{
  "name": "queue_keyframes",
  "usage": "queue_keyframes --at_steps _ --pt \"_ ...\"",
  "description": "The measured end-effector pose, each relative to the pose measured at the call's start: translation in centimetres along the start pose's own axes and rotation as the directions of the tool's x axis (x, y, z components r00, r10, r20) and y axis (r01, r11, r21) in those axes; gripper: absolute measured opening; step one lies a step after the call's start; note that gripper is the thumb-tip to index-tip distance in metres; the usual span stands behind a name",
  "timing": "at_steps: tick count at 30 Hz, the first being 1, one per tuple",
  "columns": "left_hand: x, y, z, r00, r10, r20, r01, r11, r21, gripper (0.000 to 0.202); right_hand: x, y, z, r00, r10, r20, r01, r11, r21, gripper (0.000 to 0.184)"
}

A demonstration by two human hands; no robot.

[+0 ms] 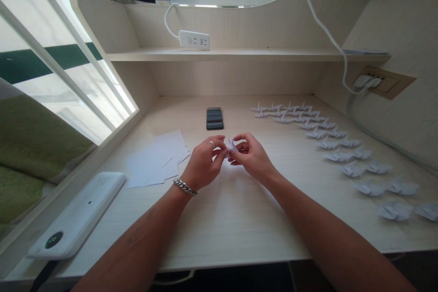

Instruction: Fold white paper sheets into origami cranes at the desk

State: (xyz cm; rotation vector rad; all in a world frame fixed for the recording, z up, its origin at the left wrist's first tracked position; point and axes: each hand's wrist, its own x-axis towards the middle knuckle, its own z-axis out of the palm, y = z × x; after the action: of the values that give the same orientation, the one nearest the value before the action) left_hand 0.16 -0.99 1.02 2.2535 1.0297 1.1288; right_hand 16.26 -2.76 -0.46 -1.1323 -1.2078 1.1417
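Observation:
A small folded piece of white paper (pixel 230 145) is pinched between my two hands, just above the middle of the desk. My left hand (pixel 206 159), with a ring and a chain bracelet, closes its thumb and fingers on the paper's left side. From the other side my right hand (pixel 251 155) grips it between thumb and fingers. The fingers hide part of the paper, so its exact shape cannot be told. Several finished white paper cranes (pixel 328 143) stand in rows on the right. Left of my hands lies a loose spread of white paper sheets (pixel 153 157).
A dark phone (pixel 215 118) lies beyond my hands. At the left front is a white power bank (pixel 80 214) with a dark strap. A white power strip (pixel 194 40) rests on the shelf (pixel 239 55). A white cable (pixel 325 27) runs down to the wall socket (pixel 386 82).

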Motion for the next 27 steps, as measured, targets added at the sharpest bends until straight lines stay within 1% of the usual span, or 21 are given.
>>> queue_keyframes --at_steps 2,4,8,11,14,17,19,22,24,27 --pt "0.0 -0.1 0.0 0.999 -0.047 -0.006 0.046 0.998 -0.036 0.007 0.0 -0.1 -0.1 1.0 0.007 -0.014 -0.007 1.0 0.012 0.034" --pt "0.1 -0.3 0.0 0.997 -0.071 0.01 0.072 0.996 -0.06 0.007 0.0 -0.2 -0.1 1.0 0.009 -0.026 -0.009 1.0 0.002 0.036" --pt "0.0 -0.6 0.0 0.998 -0.045 0.054 0.05 0.995 -0.085 0.005 -0.2 -0.7 -0.2 1.0 0.003 -0.014 -0.004 0.999 -0.036 0.035" --pt "0.0 -0.8 0.1 0.997 -0.051 0.056 0.057 0.992 -0.112 0.006 -0.3 -0.8 -0.2 1.0 -0.017 -0.001 0.017 0.997 -0.071 0.025" --pt "0.1 -1.0 0.2 0.993 -0.113 0.04 0.119 0.976 -0.181 0.009 -0.1 -0.5 -0.3 0.999 -0.034 0.003 0.035 0.995 -0.092 0.013" --pt "0.2 -1.2 0.4 0.979 -0.205 0.014 0.198 0.92 -0.337 0.013 0.0 -0.2 -0.2 1.0 -0.003 0.025 0.004 0.999 -0.051 0.008" --pt "0.3 -1.4 0.5 0.965 -0.262 -0.013 0.233 0.877 -0.42 0.015 0.0 -0.3 0.0 0.998 0.036 0.048 -0.035 0.999 -0.008 0.01" --pt "0.4 -1.4 0.6 0.952 -0.303 -0.034 0.26 0.866 -0.428 0.019 -0.2 -0.7 0.1 0.996 0.067 0.062 -0.07 0.997 0.04 0.015" --pt "0.4 -1.4 0.5 0.953 -0.302 -0.027 0.265 0.87 -0.416 0.022 -0.3 -0.9 -0.1 0.995 0.054 0.079 -0.057 0.998 0.038 0.018" --pt "0.4 -1.3 0.6 0.955 -0.296 -0.016 0.263 0.871 -0.415 0.026 -0.3 -0.7 -0.3 0.993 -0.002 0.115 0.008 0.999 -0.048 0.025"
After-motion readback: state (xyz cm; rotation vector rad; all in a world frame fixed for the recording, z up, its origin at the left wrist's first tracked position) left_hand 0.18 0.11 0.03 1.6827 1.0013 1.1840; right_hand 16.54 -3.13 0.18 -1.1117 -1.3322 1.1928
